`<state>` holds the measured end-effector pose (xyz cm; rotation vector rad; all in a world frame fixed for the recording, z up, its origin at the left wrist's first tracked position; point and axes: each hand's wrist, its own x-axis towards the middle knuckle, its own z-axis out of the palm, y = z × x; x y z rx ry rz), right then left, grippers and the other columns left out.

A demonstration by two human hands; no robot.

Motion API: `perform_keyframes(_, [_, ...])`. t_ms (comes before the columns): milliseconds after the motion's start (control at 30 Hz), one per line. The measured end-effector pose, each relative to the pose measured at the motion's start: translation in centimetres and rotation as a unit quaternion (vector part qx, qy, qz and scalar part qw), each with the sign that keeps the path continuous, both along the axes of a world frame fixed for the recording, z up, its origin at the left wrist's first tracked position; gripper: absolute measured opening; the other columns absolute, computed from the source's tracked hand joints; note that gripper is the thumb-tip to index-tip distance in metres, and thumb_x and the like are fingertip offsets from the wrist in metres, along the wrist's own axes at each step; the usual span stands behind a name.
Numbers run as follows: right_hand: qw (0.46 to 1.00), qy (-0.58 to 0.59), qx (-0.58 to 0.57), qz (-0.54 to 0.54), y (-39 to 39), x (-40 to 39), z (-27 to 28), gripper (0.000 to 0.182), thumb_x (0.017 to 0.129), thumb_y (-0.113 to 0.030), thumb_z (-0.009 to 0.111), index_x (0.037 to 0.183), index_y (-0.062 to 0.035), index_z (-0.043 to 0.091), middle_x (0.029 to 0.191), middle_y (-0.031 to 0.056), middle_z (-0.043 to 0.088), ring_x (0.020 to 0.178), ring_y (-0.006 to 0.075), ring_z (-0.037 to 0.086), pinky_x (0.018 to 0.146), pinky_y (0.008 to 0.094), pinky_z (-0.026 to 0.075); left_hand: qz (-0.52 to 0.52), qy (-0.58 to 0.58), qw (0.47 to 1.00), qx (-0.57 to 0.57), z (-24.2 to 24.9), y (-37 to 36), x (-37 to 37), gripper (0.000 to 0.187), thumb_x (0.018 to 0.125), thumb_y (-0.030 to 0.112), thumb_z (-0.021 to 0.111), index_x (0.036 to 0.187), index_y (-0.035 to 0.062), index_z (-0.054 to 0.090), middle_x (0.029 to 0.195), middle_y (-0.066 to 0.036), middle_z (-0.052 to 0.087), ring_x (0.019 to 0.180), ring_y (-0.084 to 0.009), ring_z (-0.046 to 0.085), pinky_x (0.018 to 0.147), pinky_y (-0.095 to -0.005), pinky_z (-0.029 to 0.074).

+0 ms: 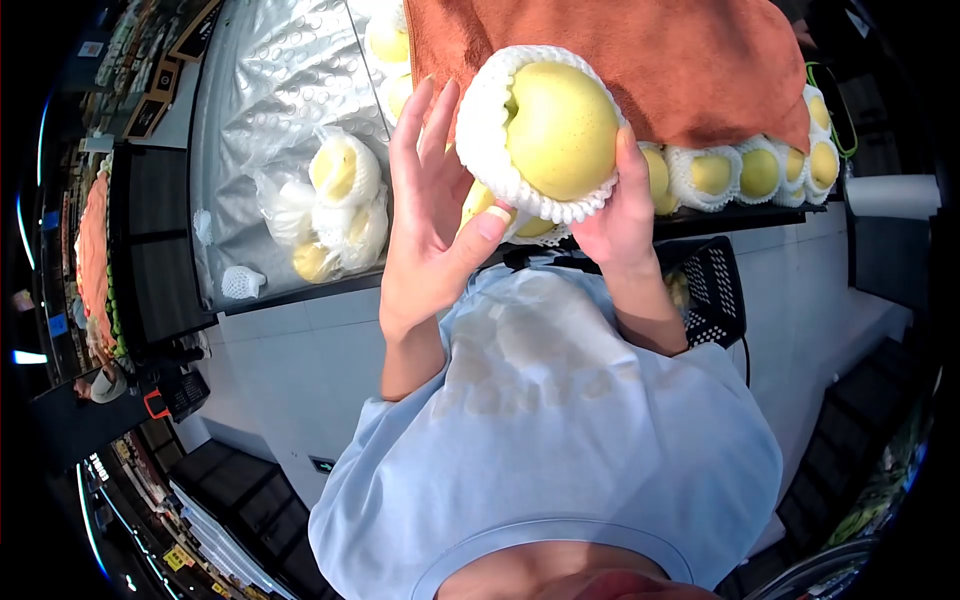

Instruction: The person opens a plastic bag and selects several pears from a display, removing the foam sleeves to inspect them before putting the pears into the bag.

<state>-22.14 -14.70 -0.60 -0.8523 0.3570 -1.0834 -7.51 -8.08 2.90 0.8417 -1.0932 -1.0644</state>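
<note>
A large, round, speckled yellow fruit (565, 130), apple-like, sits partly wrapped in a white foam net (487, 130). My right hand (618, 212) grips its lower right side, fingers largely hidden behind it. On the other side, my left hand (432, 215) is open, with fingers stretched up and thumb out beside the net's lower edge. Whether its thumb touches the net is hard to tell. Below the held fruit, more yellow fruit (478, 200) shows on the display edge, partly hidden by my hands.
An orange-brown cloth (620, 70) covers the display, with netted yellow fruits (712, 175) along its edge. On the silver sheet (270, 80) to the left lie a clear bag of fruit (345, 215) and a loose foam net (241, 283). A black basket (718, 290) is at my right.
</note>
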Motion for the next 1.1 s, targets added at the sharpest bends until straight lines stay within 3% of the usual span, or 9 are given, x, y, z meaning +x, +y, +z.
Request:
perform_keyframes(33, [0.998, -0.039, 0.040, 0.031, 0.2, 0.1, -0.2, 0.070, 0.100, -0.053, 0.044, 0.144, 0.0006, 0.037, 0.140, 0.0158, 0.049, 0.130, 0.0253, 0.049, 0.107, 0.0402, 0.042, 0.016, 0.008, 1.000, -0.015, -0.7, -0.6, -0.2, 0.108, 0.079, 0.024, 0.081, 0.155, 0.0024, 0.007, 0.150, -0.024, 0.034, 0.141, -0.0317, 0.034, 0.115, -0.0433, 0.032])
perform_keyframes(133, [0.994, -0.055, 0.080, 0.048, 0.7, 0.5, -0.3, 0.066, 0.103, -0.052, 0.037, 0.143, 0.0000, 0.038, 0.140, 0.0167, 0.049, 0.128, 0.0238, 0.050, 0.107, 0.0376, 0.040, -0.014, -0.076, 0.996, -0.053, -0.6, -1.3, -0.2, 0.116, 0.074, 0.030, 0.086, 0.155, 0.0022, 0.007, 0.145, -0.021, 0.038, 0.136, -0.0303, 0.041, 0.111, -0.0419, 0.037])
perform_keyframes(267, [0.988, 0.094, -0.100, -0.076, 0.0, 0.5, -0.3, 0.067, 0.102, -0.053, 0.037, 0.142, 0.0009, 0.034, 0.131, 0.0191, 0.052, 0.123, 0.0227, 0.053, 0.099, 0.0350, 0.042, 0.031, -0.070, 0.997, 0.007, -0.5, -1.6, -0.1, 0.106, 0.074, 0.028, 0.084, 0.152, 0.0012, 0.017, 0.139, -0.018, 0.043, 0.128, -0.0274, 0.049, 0.107, -0.0400, 0.042])
perform_keyframes(367, [0.911, 0.325, -0.234, -0.097, -0.1, -1.0, 0.3, 0.073, 0.098, -0.054, 0.047, 0.142, 0.0029, 0.033, 0.125, 0.0265, 0.047, 0.108, 0.0334, 0.053, 0.090, 0.0429, 0.043, 0.039, 0.027, 0.998, 0.049, -0.9, -1.4, -0.4, 0.088, 0.082, 0.023, 0.076, 0.149, 0.0012, 0.023, 0.137, -0.018, 0.046, 0.127, -0.0276, 0.050, 0.106, -0.0410, 0.043])
perform_keyframes(400, [0.910, 0.328, -0.231, -0.101, -0.1, -1.1, 0.1, 0.073, 0.098, -0.054, 0.047, 0.142, 0.0029, 0.033, 0.125, 0.0265, 0.047, 0.108, 0.0334, 0.053, 0.090, 0.0429, 0.043, 0.034, 0.028, 0.998, 0.051, -0.9, -1.4, -0.5, 0.088, 0.082, 0.023, 0.076, 0.149, 0.0012, 0.023, 0.137, -0.018, 0.046, 0.127, -0.0276, 0.050, 0.106, -0.0410, 0.043])
perform_keyframes(467, [0.808, 0.383, -0.391, -0.218, -0.5, -0.8, -0.3, 0.078, 0.095, -0.056, 0.052, 0.142, 0.0027, 0.034, 0.119, 0.0246, 0.049, 0.099, 0.0352, 0.052, 0.088, 0.0437, 0.043, 0.025, 0.141, 0.987, 0.070, -0.8, -1.4, -0.6, 0.075, 0.089, 0.020, 0.066, 0.149, 0.0014, 0.025, 0.136, -0.019, 0.047, 0.126, -0.0278, 0.051, 0.106, -0.0412, 0.043])
perform_keyframes(600, [0.685, 0.377, -0.542, -0.309, -1.5, -0.9, -1.0, 0.075, 0.090, -0.054, 0.061, 0.140, -0.0013, 0.043, 0.118, 0.0200, 0.050, 0.103, 0.0357, 0.052, 0.090, 0.0465, 0.044, 0.019, 0.151, 0.984, 0.092, -0.8, -1.4, -1.1, 0.059, 0.098, 0.019, 0.054, 0.147, 0.0012, 0.027, 0.137, -0.019, 0.047, 0.125, -0.0269, 0.051, 0.106, -0.0400, 0.044])
perform_keyframes(900, [0.765, 0.372, -0.478, -0.219, -1.2, -1.1, 0.4, 0.086, 0.073, -0.041, 0.081, 0.140, -0.0030, 0.042, 0.133, 0.0170, 0.050, 0.112, 0.0367, 0.051, 0.101, 0.0469, 0.040, 0.026, 0.089, 0.993, 0.079, -1.5, -2.2, -1.4, 0.049, 0.103, 0.018, 0.046, 0.146, -0.0001, 0.031, 0.139, -0.016, 0.046, 0.128, -0.0231, 0.049, 0.107, -0.0377, 0.042])
perform_keyframes(1100, [0.861, 0.274, -0.376, -0.204, -1.2, -1.1, -1.0, 0.088, 0.076, -0.035, 0.084, 0.142, -0.0009, 0.037, 0.136, 0.0161, 0.047, 0.120, 0.0308, 0.050, 0.103, 0.0433, 0.039, 0.059, 0.122, 0.987, 0.081, 0.0, -2.4, -2.7, 0.054, 0.102, 0.017, 0.051, 0.148, 0.0001, 0.029, 0.137, -0.016, 0.050, 0.125, -0.0220, 0.052, 0.104, -0.0354, 0.045])
